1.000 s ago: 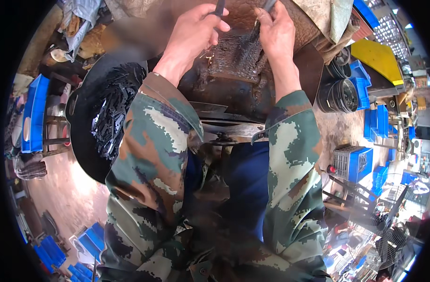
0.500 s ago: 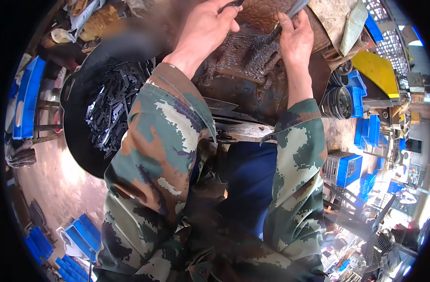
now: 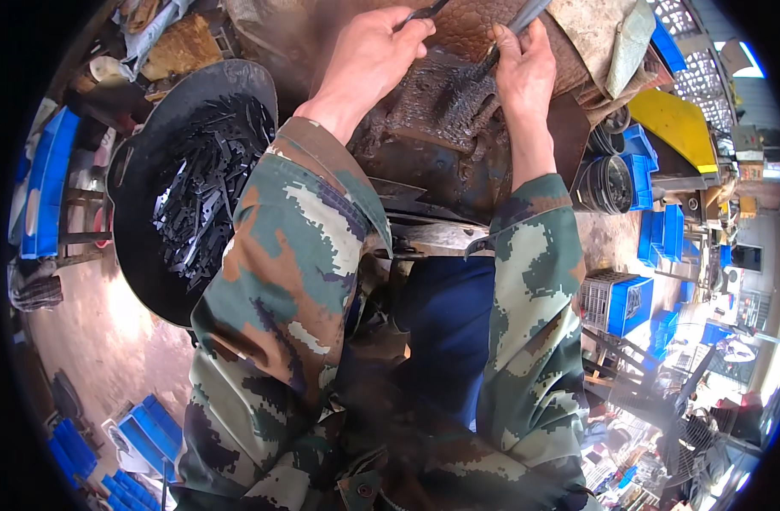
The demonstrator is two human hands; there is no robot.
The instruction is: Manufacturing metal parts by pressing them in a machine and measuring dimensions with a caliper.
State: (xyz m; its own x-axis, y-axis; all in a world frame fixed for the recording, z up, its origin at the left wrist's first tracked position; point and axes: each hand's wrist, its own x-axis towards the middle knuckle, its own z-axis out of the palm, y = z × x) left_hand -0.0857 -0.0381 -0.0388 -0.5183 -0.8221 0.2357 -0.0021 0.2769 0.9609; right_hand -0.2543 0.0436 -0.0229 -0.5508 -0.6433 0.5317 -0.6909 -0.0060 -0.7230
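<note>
My left hand [image 3: 373, 61] is closed at the top, pinching a thin dark metal piece [image 3: 427, 11] between thumb and fingers. My right hand [image 3: 526, 78] grips a tool with a smooth grey handle [image 3: 526, 14]. Its dark, blurred end looks like a brush and reaches down to a block coated in thick, wet, dark grease-like stuff [image 3: 424, 106]. Under and around the coated block lies a grimy brown work surface [image 3: 441, 162]. To the left, a large black basin [image 3: 138, 247] holds a heap of flat dark metal strips [image 3: 207, 192].
Beyond my right hand lie a stained cloth [image 3: 590, 38] and a yellow panel [image 3: 675, 128]. Black buckets [image 3: 604, 183] and blue bins [image 3: 633, 302] stand at the right. Another blue bin [image 3: 51, 183] sits at the far left, with more blue trays [image 3: 151, 434] at lower left.
My right hand has moved slightly left and down with the brush-like tool, whose dark end now lies lower over the coated block. My left hand still pinches the dark piece, shifted slightly.
</note>
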